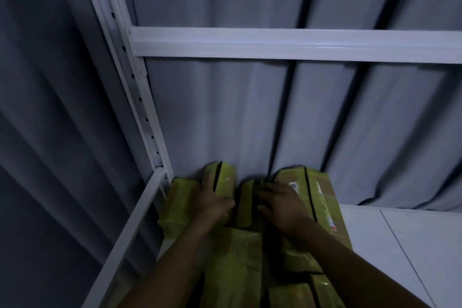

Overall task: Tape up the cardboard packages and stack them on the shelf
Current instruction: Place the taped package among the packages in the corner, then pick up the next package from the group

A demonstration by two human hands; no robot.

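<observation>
Two hands, left (216, 199) and right (283, 206), flat atop yellow-taped packages (232, 270) on shelf (400, 245).

The light is dim. Yellow-taped packages lie in the left corner of a white shelf (405, 245), against a grey curtain (225, 112). The left hand (212, 201) rests with straight fingers on the left package (226, 178). The right hand (282, 207) lies spread on the right box (327, 200). Between the hands stands a narrow package (246, 204), and one more package (235, 257) lies nearer, between the forearms. A white beam (275, 43) crosses above, joined to a post (130, 77).
</observation>
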